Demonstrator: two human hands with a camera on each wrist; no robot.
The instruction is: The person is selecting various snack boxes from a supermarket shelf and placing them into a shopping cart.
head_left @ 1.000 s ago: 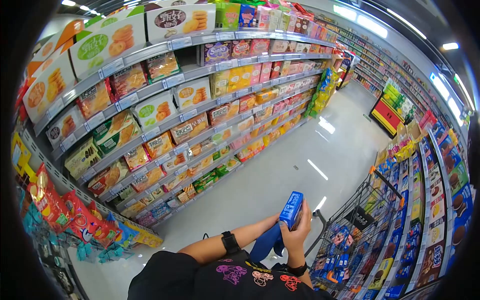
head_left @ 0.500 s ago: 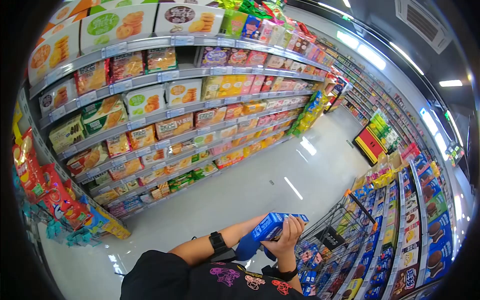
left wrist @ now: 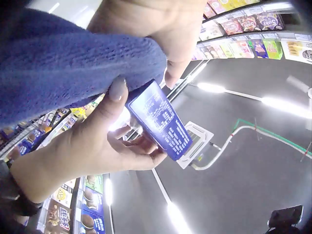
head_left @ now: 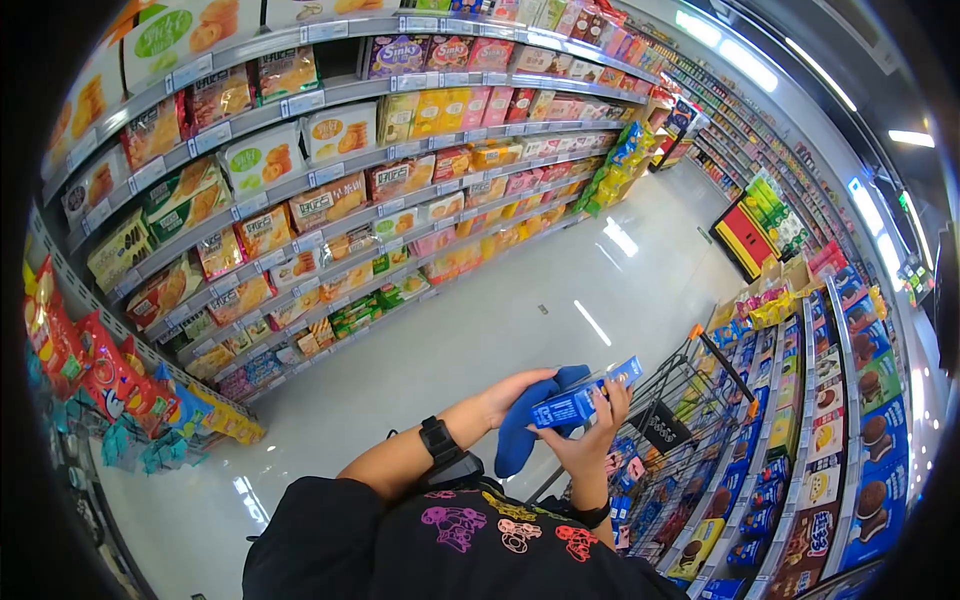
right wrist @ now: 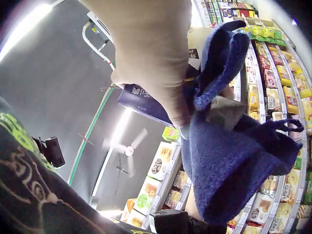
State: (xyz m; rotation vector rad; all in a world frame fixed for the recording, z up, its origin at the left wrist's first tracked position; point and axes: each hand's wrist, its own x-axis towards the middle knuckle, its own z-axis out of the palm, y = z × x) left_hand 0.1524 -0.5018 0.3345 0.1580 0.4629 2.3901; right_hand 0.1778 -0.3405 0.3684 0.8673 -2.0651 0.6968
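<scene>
A blue printed box (head_left: 570, 405) is held in my right hand (head_left: 590, 440), tilted with its upper end to the right. Beside it my left hand (head_left: 515, 395) grips a dark blue knitted cloth (head_left: 517, 435) that hangs down. In the left wrist view the cloth (left wrist: 87, 63) reaches the box (left wrist: 161, 122), whose near edge my right thumb presses, while my left hand (left wrist: 151, 24) is above. The right wrist view has my right hand (right wrist: 151, 53) on the box (right wrist: 144, 102), with the cloth (right wrist: 234, 161) covering much of the left hand.
Shelves of packaged biscuits (head_left: 340, 200) curve along the left. A black wire cart (head_left: 665, 430) stands at my right, beside shelves of blue packs (head_left: 875, 430). Red snack bags (head_left: 110, 375) hang at lower left; a red-and-yellow display (head_left: 745, 235) stands down the aisle.
My hands have risen and the box has turned over from its earlier angle. The left hand and cloth, mostly behind the box before, now show beside it.
</scene>
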